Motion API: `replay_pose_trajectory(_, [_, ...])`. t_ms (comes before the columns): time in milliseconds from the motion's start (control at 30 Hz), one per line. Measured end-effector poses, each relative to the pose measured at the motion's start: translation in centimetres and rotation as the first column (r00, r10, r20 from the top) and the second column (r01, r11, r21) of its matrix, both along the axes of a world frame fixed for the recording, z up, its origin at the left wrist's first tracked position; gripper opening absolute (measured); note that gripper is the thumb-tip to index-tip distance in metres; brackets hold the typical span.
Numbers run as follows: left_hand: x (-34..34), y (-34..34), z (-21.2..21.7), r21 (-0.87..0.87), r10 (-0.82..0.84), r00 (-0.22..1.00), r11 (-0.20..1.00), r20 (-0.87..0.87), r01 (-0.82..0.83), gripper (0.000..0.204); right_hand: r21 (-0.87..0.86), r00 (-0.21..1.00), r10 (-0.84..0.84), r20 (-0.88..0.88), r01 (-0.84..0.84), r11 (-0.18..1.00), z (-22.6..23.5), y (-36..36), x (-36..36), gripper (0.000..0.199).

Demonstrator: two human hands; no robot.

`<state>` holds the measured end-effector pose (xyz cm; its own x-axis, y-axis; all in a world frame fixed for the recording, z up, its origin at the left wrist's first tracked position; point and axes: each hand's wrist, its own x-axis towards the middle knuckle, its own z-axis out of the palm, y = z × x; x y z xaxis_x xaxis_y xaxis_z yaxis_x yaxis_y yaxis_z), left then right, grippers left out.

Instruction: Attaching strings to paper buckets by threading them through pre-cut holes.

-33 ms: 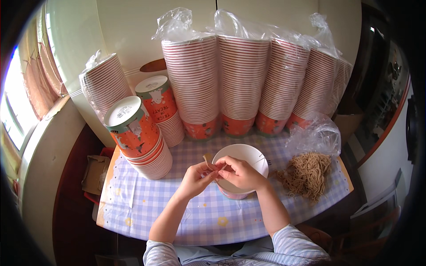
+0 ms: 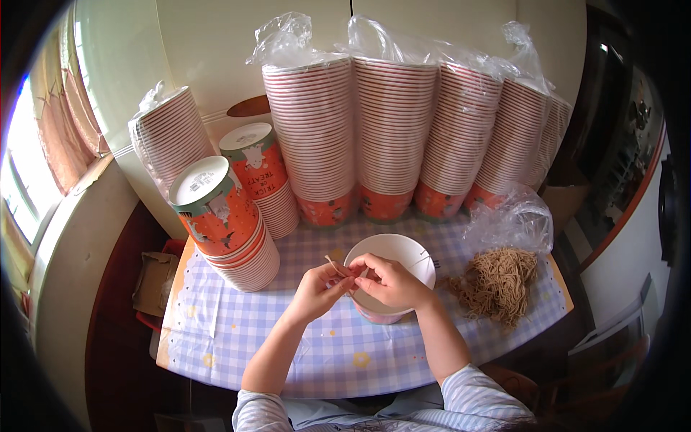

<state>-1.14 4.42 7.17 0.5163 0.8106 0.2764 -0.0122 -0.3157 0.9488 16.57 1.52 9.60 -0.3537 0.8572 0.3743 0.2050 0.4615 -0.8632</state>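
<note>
While both hands met over the near middle of the table, they pinched a small tan strip of twine (image 2: 336, 267) between their fingertips; the left hand (image 2: 317, 291) gripped its left end and the right hand (image 2: 389, 282) closed on the other, just above the rim of a white-lined orange paper cup (image 2: 403, 252) standing on the lilac checked tablecloth (image 2: 237, 331). To the right of the cup, near the table's right edge, lay a loose heap of tan twine loops (image 2: 497, 282) spilling from a clear plastic bag (image 2: 512, 219). Along the far edge stood tall plastic-wrapped stacks of orange paper cups (image 2: 389, 129), and toward the left edge rose shorter stacks topped with lidded orange cups (image 2: 216, 209).
</note>
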Motion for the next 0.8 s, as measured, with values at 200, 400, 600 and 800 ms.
replay_pose_trajectory(200, [-0.1,0.1,0.0,-0.138,-0.025,0.995,0.99,0.101,0.039,0.01,0.004,0.989,-0.037,0.141,0.037,0.999,-0.2,0.1,0.1,0.018])
replay_pose_trajectory(400, [-0.1,0.4,-0.4,-0.135,-0.016,0.993,0.99,0.119,0.032,0.008,0.127,0.975,-0.145,0.169,0.124,0.984,-0.4,0.2,0.1,0.009])
replay_pose_trajectory(600, [-0.3,0.5,-0.5,-0.097,0.007,0.998,0.995,0.068,0.0,0.01,0.173,0.96,-0.197,0.197,0.164,0.971,-0.4,0.1,-0.1,0.007])
replay_pose_trajectory(800, [-0.6,0.6,1.3,0.414,0.475,0.876,0.816,-0.087,-0.402,0.02,0.143,0.963,-0.213,0.164,0.19,0.971,-0.7,0.4,0.2,0.008])
